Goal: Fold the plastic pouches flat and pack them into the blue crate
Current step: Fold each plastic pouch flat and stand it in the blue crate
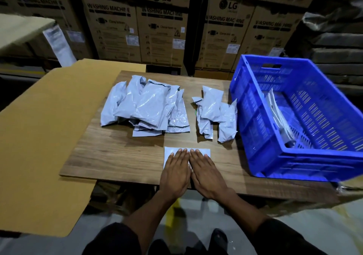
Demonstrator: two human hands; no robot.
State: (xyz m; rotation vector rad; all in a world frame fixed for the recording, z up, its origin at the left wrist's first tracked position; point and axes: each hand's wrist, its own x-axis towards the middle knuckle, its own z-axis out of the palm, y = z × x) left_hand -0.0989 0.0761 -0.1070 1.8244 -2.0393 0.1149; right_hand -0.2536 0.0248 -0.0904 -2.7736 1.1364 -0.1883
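A person's left hand (173, 173) and right hand (207, 174) lie side by side, fingers straight and flat, pressing down a folded pale grey plastic pouch (169, 152) near the front edge of a wood-grain tabletop (121, 156). Farther back lies a large heap of crumpled grey pouches (145, 107), with a smaller heap (214, 115) to its right. A blue slatted plastic crate (294, 121) stands at the table's right, holding a few folded pouches (279, 117). A brown cardboard sheet (43, 136) lies on the left. Printed cardboard cartons (163, 22) are stacked behind.
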